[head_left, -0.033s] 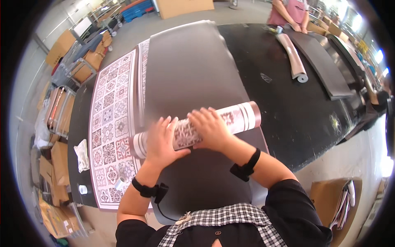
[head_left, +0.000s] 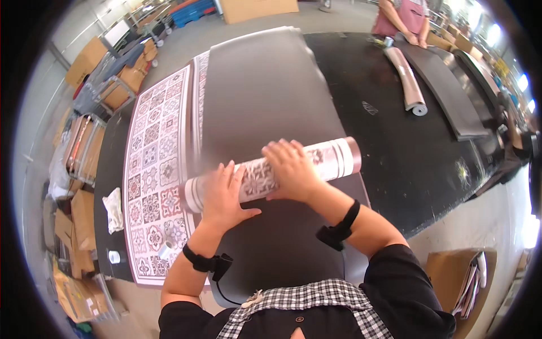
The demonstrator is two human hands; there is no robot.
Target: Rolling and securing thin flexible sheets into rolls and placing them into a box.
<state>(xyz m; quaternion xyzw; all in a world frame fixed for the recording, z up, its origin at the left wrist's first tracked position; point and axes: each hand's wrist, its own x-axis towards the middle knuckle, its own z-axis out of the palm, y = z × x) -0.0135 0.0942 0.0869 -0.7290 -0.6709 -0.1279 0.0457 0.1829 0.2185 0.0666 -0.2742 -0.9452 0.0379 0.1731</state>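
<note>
A rolled-up mat with a pink and white tile pattern lies across a dark grey sheet. My left hand rests on the roll's left part, its fingers stretched over the top and its thumb held out on the near side. Slightly blurred, my right hand lies over the middle of the same roll with fingers extended. Both palms touch the roll without wrapping round it. Flat beside the sheet, on the left, is a mat with patterned tiles.
The black table carries another rolled mat and dark flat sheets at far right, where another person's hands work. A white cloth and a small white roll lie left. An open carton stands lower right.
My right hand has slid slightly farther away over the roll. The left hand stays nearly where it was on it. The whole view has shifted a little.
</note>
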